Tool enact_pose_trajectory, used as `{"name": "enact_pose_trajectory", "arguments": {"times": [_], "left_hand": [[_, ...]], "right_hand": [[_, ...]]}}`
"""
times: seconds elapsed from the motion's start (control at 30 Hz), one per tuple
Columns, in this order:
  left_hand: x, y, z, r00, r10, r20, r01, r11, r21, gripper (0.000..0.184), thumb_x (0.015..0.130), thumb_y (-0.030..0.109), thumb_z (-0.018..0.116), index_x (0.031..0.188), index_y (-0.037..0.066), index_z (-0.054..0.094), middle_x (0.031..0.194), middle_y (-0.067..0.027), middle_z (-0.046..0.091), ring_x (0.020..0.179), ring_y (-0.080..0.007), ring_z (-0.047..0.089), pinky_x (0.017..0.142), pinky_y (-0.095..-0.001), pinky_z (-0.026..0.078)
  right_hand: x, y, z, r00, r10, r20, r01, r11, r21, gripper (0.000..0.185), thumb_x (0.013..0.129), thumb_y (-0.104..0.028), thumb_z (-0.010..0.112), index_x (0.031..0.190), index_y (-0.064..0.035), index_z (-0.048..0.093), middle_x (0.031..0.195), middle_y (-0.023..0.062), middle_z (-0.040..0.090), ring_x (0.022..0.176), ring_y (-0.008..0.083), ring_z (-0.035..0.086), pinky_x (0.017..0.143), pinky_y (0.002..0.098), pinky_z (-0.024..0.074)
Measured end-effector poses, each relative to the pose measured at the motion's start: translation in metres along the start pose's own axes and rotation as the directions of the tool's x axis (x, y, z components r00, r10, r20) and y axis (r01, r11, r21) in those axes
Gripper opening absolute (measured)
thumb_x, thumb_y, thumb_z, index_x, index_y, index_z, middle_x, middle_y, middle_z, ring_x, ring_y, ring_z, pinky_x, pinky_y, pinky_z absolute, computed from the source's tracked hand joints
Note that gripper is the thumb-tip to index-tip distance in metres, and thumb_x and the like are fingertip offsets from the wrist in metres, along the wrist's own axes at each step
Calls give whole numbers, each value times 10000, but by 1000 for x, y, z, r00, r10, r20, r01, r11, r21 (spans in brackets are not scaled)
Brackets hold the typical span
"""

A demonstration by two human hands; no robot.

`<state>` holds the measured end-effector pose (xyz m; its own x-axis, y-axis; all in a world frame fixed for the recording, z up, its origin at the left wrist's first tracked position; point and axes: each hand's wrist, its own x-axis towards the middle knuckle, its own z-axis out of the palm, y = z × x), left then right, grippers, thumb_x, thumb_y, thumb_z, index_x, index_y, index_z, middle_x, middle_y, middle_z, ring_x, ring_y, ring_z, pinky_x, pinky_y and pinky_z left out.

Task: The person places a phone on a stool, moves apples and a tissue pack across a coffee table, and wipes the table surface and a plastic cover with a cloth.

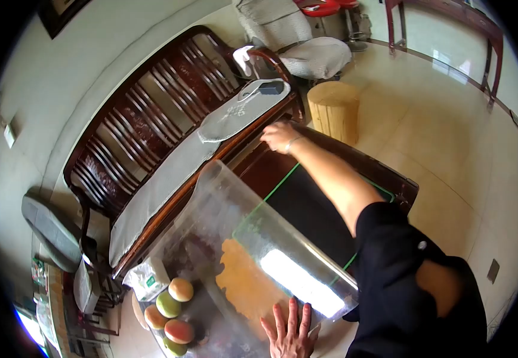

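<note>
A clear plastic sheet lies over the dark wooden table, its right part curled back in a broad roll. My left hand rests flat on the sheet near the bottom of the view, fingers spread. My right hand reaches across to the table's far side, above the bare wood and apart from the sheet. Its fingers are bent and smeared, so whether they hold anything is unclear. Between my arms lies a black mat with a green border, partly under the sheet. An orange-brown patch shows through the plastic.
Several round fruits and a white tissue pack sit at the table's left end. A slatted wooden bench with grey cushions runs along the far side. A wooden stump stool stands beyond the table's right end.
</note>
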<state>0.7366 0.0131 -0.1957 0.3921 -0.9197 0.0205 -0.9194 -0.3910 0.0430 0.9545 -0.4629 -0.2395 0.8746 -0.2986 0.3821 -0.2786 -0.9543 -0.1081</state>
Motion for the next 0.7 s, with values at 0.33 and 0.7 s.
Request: {"name": "enact_pose_trajectory", "arguments": {"times": [0.33, 0.7], "left_hand": [[0, 0, -5, 1000, 4, 27, -4, 1000, -5, 573, 857, 373, 481, 1345, 96, 365, 1437, -138, 261, 1317, -401, 207, 1040, -596, 118], [-1, -1, 5, 1000, 3, -31, 0, 996, 93, 774, 715, 320, 659, 1374, 130, 298, 1449, -128, 236, 1325, -390, 202, 1052, -589, 83]], "right_hand": [[-10, -25, -39, 726, 673, 141, -681, 732, 15, 564, 831, -460, 460, 1289, -132, 444, 1347, 73, 340, 1237, 373, 312, 963, 671, 223], [-180, -4, -123, 694, 629, 350, -677, 736, 22, 605, 862, -447, 429, 1353, -110, 322, 1347, 121, 289, 1220, 317, 356, 964, 663, 247]]}}
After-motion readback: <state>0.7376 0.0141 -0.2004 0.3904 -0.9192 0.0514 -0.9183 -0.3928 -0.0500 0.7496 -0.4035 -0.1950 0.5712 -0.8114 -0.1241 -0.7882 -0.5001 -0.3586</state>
